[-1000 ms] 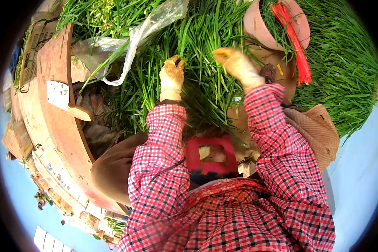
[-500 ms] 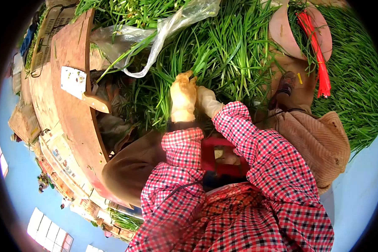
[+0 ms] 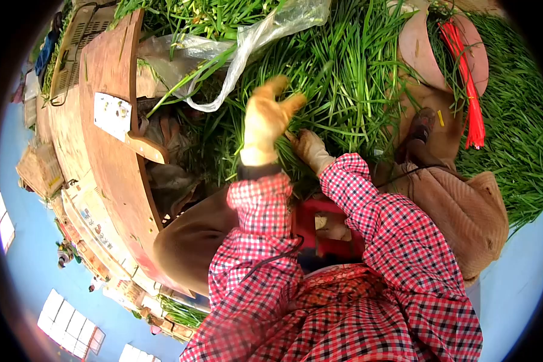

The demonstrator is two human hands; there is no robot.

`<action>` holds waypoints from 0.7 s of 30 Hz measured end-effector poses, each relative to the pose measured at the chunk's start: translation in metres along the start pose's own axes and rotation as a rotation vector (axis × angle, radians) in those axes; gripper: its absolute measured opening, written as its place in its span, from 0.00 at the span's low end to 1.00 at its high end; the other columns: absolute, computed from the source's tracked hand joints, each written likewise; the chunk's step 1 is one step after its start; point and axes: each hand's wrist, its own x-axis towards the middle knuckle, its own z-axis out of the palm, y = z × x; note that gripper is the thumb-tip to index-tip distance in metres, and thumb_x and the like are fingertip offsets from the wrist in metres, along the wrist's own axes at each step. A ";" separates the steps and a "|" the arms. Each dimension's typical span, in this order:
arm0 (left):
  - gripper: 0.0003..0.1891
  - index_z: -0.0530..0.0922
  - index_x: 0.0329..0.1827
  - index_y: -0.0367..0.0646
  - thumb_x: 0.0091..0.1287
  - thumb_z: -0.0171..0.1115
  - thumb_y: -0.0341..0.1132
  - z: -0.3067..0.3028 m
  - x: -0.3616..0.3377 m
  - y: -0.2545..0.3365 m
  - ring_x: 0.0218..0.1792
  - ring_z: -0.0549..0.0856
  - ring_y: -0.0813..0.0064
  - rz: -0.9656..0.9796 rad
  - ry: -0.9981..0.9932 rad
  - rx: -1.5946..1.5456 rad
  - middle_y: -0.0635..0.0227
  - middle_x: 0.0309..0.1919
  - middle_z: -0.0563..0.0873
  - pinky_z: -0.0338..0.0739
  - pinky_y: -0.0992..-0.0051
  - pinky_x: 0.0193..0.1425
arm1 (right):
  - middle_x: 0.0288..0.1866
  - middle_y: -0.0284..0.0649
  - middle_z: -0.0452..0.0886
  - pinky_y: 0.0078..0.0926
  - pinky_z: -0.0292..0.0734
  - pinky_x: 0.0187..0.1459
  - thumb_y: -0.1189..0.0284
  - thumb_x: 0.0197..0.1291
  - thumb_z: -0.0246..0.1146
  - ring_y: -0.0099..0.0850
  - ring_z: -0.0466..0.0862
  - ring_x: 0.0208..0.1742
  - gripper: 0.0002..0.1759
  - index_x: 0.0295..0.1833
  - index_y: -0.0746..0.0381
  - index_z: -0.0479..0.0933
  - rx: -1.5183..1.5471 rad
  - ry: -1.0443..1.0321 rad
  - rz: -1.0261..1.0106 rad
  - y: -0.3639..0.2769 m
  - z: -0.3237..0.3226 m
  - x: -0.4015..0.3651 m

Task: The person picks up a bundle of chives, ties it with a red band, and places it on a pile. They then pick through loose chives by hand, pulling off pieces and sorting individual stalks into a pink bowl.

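Observation:
Both my hands wear pale yellowish gloves over a heap of long green chives [image 3: 350, 78]. My left hand [image 3: 263, 123] is raised above the stalks, thumb and fingers apart, slightly smeared by motion, holding nothing. Just right of it and lower, my right hand [image 3: 311, 151] has its fingers curled around some of the chives at the near edge of the heap; its fingertips are partly hidden among the leaves. A clear plastic bag [image 3: 241, 63] lies across the greens beyond my left hand.
At left, a cleaver [image 3: 113, 117] with a wooden handle lies on a wooden board [image 3: 105, 163]. Red ties [image 3: 464, 78] rest on a pink rounded object [image 3: 416, 51] at upper right. More greens [image 3: 519, 120] spread along the right. My knees flank a red stool [image 3: 308, 220].
My left hand has come away from my right, lifting and spreading its fingers. My right hand has moved slightly right and down in view. The whole view has shifted a little.

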 end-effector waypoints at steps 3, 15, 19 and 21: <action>0.45 0.69 0.58 0.27 0.45 0.74 0.55 0.032 0.040 -0.039 0.55 0.78 0.59 -0.149 0.247 0.530 0.48 0.55 0.78 0.72 0.69 0.60 | 0.49 0.48 0.80 0.38 0.73 0.52 0.58 0.59 0.58 0.46 0.78 0.52 0.20 0.50 0.60 0.77 0.178 0.161 -0.020 0.002 0.003 -0.006; 0.24 0.75 0.47 0.40 0.61 0.60 0.53 0.081 0.067 -0.098 0.45 0.84 0.63 -0.351 -0.120 0.698 0.56 0.43 0.84 0.79 0.69 0.48 | 0.43 0.56 0.80 0.44 0.73 0.50 0.67 0.53 0.57 0.54 0.78 0.47 0.14 0.42 0.65 0.76 0.148 0.152 0.040 0.006 0.004 -0.008; 0.22 0.70 0.55 0.41 0.65 0.54 0.47 0.099 0.032 -0.146 0.37 0.84 0.60 -0.064 0.177 0.713 0.58 0.37 0.84 0.79 0.64 0.40 | 0.39 0.57 0.80 0.43 0.75 0.45 0.59 0.57 0.60 0.54 0.79 0.44 0.19 0.38 0.67 0.76 0.129 0.185 0.036 0.017 0.006 -0.008; 0.21 0.65 0.63 0.46 0.70 0.49 0.41 0.087 0.009 -0.151 0.37 0.83 0.63 0.187 0.214 0.836 0.60 0.41 0.83 0.79 0.68 0.38 | 0.38 0.56 0.80 0.42 0.76 0.44 0.60 0.58 0.59 0.53 0.79 0.44 0.19 0.39 0.68 0.76 0.108 0.224 0.043 0.019 0.009 -0.004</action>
